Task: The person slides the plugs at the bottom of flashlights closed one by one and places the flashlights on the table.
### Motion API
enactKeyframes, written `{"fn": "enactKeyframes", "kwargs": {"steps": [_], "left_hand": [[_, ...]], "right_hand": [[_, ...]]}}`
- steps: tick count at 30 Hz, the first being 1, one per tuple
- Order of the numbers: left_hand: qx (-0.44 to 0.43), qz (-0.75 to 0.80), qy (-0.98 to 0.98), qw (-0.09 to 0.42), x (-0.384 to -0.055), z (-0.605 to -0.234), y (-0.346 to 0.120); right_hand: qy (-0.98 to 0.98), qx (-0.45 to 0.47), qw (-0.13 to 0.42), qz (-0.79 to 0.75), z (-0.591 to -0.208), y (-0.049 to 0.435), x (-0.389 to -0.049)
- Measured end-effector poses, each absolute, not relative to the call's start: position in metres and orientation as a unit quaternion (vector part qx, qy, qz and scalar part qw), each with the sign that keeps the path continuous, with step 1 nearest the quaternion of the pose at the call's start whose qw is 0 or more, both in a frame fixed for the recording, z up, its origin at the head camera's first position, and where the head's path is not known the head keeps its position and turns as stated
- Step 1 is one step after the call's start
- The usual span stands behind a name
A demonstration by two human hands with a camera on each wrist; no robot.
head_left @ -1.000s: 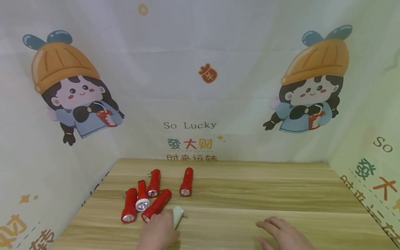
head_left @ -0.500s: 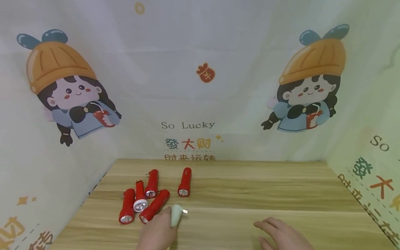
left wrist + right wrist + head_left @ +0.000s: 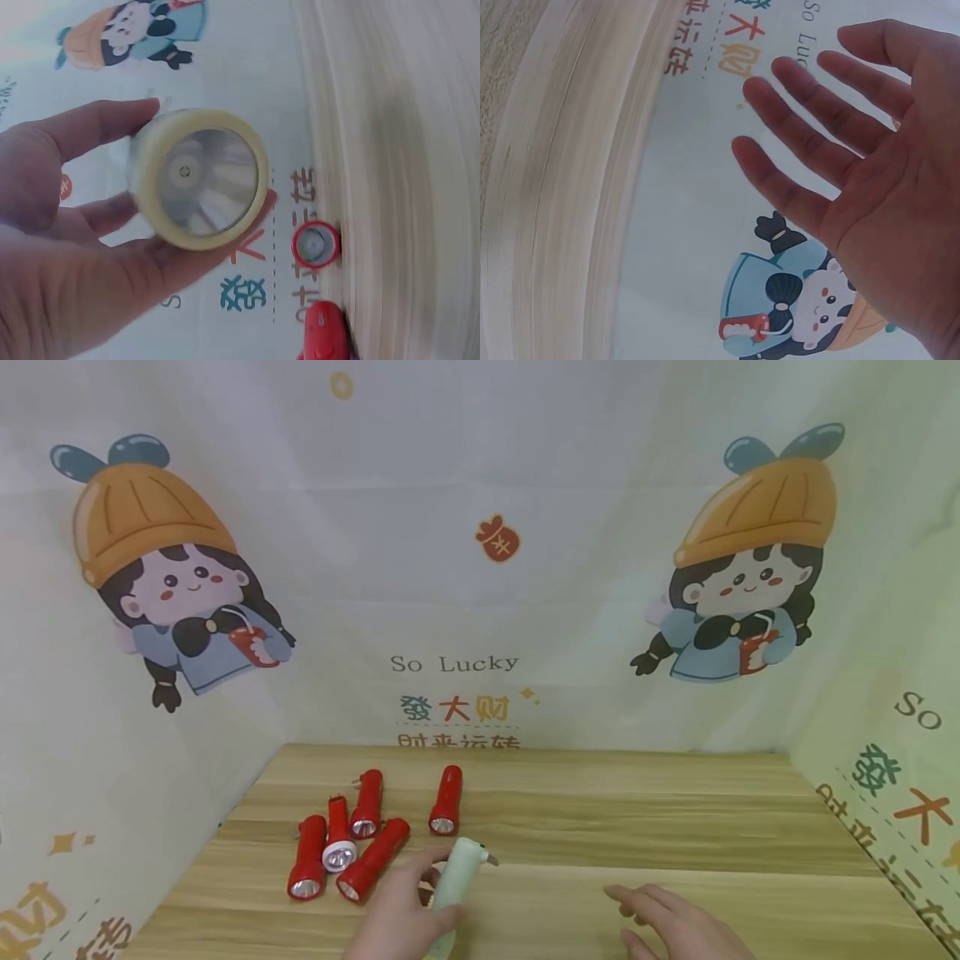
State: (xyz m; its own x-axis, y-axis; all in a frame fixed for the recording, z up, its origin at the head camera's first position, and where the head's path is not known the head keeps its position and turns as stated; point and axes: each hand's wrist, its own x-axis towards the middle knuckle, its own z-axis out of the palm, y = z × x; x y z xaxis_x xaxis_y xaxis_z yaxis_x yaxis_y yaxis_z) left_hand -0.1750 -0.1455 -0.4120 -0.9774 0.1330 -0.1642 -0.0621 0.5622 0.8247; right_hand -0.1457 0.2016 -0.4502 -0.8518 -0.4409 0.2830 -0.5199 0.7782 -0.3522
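Observation:
My left hand (image 3: pixel 401 910) grips a pale green flashlight (image 3: pixel 461 877) by its body, thumb on the near side, a small metal piece sticking out at its far end. In the left wrist view its round lens with a cream rim (image 3: pixel 206 180) faces the camera, the fingers and thumb around the body behind. Left of this hand lies a red flashlight (image 3: pixel 375 860), tilted to the right. My right hand (image 3: pixel 678 922) is held over the right side of the table, holding nothing; in the right wrist view its fingers are spread and slightly bent.
More red flashlights lie on the wooden table (image 3: pixel 637 810): one at far left (image 3: pixel 307 860), one with a white head (image 3: pixel 339 839), one behind it (image 3: pixel 367 802) and a separate one (image 3: pixel 447 797). A printed cloth (image 3: pixel 585 635) hangs around the table's back and sides.
My left hand has lifted the pale green flashlight from beside the red ones and moved it right, so more of its body shows. The right hand has barely moved.

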Motion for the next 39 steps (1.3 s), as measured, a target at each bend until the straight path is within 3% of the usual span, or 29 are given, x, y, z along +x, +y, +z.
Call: {"fn": "enactKeyframes", "kwargs": {"steps": [10,27,34,39], "left_hand": [[0.09,0.567,0.797,0.184,-0.167,-0.406,-0.134],[0.135,0.612,0.761,0.171,-0.156,-0.404,-0.124],[0.186,0.612,0.756,0.14,-0.151,-0.405,-0.116],[0.195,0.617,0.747,0.154,-0.15,-0.407,-0.112]], "right_hand": [[-0.899,0.307,0.138,0.28,-0.442,0.194,-0.143],[-0.887,0.323,0.132,0.303,-0.431,0.192,-0.137],[-0.867,0.357,0.113,0.329,-0.427,0.188,-0.137],[-0.843,0.385,0.11,0.359,-0.425,0.183,-0.134]]}}
